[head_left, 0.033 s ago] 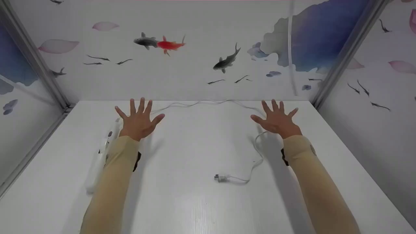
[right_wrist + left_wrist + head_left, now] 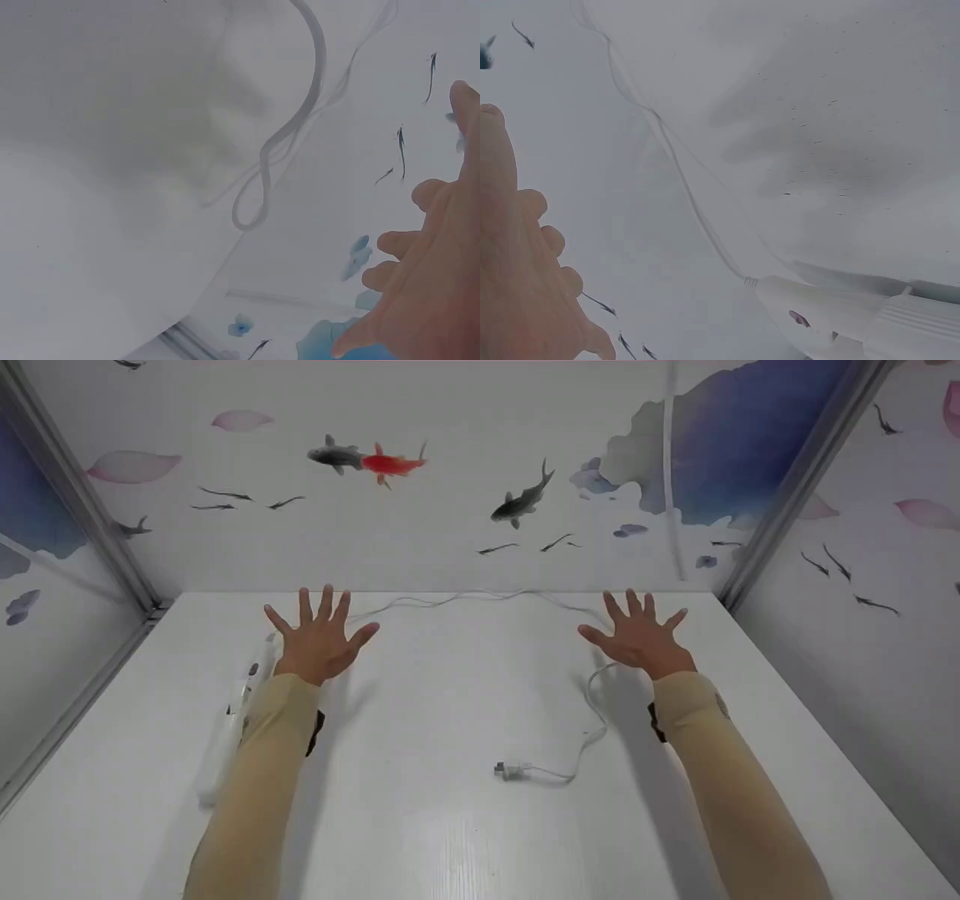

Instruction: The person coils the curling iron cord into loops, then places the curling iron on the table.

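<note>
Both hands are spread with fingers straight and hold nothing. My left hand (image 2: 319,645) is above the far left of the table, nearest to a long, slim white corded appliance (image 2: 219,757), which the forearm partly covers. In the left wrist view, this appliance (image 2: 810,307) shows a small purplish button and a ribbed part; its exact kind is unclear. Over the far right is my right hand (image 2: 641,641), above the white cord (image 2: 600,727). The cord runs along the table's back edge, passes beneath that hand and ends in a white plug (image 2: 514,771) near the middle.
The white table (image 2: 420,697) is bounded by a back wall (image 2: 450,532) printed with fish and petals, and by side walls. Metal posts (image 2: 810,480) stand at the back corners. A cord loop (image 2: 251,225) lies near the table edge in the right wrist view.
</note>
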Available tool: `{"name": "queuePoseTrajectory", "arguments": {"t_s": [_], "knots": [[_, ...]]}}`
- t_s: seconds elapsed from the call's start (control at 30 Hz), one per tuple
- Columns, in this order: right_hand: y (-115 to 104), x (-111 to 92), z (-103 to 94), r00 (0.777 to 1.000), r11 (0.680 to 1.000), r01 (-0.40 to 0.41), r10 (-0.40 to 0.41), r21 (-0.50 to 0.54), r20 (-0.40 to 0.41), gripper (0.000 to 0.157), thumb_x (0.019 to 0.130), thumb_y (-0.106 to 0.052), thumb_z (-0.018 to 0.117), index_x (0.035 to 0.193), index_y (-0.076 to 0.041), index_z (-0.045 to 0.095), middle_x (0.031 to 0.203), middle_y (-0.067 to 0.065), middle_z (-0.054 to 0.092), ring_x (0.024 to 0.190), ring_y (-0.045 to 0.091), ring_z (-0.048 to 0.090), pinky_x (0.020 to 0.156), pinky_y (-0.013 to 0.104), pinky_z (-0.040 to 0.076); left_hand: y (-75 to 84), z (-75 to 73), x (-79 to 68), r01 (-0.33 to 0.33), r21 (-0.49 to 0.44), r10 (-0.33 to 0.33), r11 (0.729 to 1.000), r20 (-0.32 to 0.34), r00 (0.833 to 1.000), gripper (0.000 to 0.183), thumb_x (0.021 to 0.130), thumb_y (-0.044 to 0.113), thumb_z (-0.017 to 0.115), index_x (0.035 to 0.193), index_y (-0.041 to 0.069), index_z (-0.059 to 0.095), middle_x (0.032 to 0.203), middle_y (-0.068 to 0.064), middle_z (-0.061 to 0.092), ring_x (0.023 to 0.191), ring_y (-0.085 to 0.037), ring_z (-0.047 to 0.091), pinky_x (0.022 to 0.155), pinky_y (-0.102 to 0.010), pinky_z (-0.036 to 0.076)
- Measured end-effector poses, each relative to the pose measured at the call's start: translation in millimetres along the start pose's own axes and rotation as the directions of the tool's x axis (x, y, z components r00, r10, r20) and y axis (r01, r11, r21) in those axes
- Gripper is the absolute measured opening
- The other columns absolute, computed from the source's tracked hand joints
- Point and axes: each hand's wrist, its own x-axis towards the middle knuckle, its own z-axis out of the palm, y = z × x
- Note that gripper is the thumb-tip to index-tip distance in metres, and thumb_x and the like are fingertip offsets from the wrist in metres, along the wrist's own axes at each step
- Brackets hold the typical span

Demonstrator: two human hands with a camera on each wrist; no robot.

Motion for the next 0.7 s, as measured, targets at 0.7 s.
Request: {"name": "queuePoseTrajectory", "arguments": {"t_s": [0.7], "knots": [[7.5, -16.3, 4.5, 0.997, 0.997, 0.071, -0.072, 0.042, 0.015, 0.087, 0.1, -0.07, 0.027, 0.162, -0.014, 0.003, 0.167, 0.026, -0.003, 0.152, 0.052, -0.01, 0.102, 0.082, -0.017, -39.0, -7.3, -35.0, -0.021, 0.033, 0.02, 0.999, 0.052, 0.998, 0.086, 0.102, 0.067, 0.026, 0.161, 0.006, 0.011, 0.165, -0.029, 0.003, 0.149, -0.057, -0.012, 0.1, -0.081, -0.021]]}}
